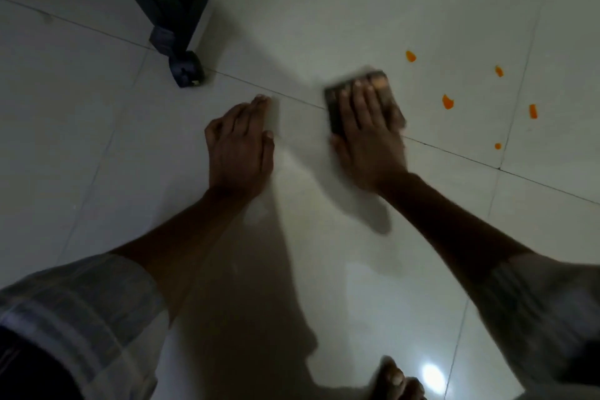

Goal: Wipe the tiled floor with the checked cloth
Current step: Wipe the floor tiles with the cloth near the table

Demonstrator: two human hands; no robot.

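Cloth point(337, 107) mostly hidden under right hand point(367, 136) (motion-blurred, pattern unreadable).

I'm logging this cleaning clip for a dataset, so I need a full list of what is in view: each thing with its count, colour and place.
tiled floor: one, pale grey-white with dark grout lines, fills the view
checked cloth: one, dark, folded, blurred, on the floor right of centre under the right hand
orange bits: five, orange, scattered on the floor to the right of the cloth
furniture leg: one, dark, with a foot on the floor, upper left
light glare: one, white, on the floor at the bottom right
left hand: one, flat on the floor, centre
right hand: one, pressed flat on the cloth
sleeves: two, pale checked, bottom corners
toes: one foot's, bottom edge
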